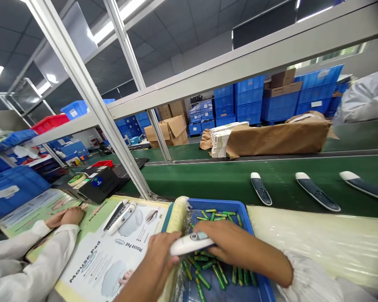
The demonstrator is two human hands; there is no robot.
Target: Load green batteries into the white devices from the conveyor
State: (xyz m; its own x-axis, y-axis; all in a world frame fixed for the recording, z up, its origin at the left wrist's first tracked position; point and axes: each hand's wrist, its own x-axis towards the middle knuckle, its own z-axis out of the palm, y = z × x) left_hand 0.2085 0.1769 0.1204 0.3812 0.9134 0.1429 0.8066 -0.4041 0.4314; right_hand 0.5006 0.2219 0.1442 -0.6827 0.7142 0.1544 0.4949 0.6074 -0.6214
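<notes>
1 white device (185,246) (rounded, grey screen (202,235)) | left grip (160,251), right grip (223,240): clamped on it

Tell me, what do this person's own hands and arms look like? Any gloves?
No gloves: the left hand and right hand are bare. A white sleeve with a gathered cuff covers part of the right arm; no left sleeve shows.

Factory assembly workshop: long green conveyor belt (189,176) with identical handheld devices (318,193) spaced along it, white metal frame (239,69) above. Stacked blue bins (248,98) and open cardboard box (173,132) behind, blue tray (212,289) of green batteries (219,277) at the near side. Workers in white sleeves (50,260) sit or stand along the line, under ceiling strip lights (103,31).
</notes>
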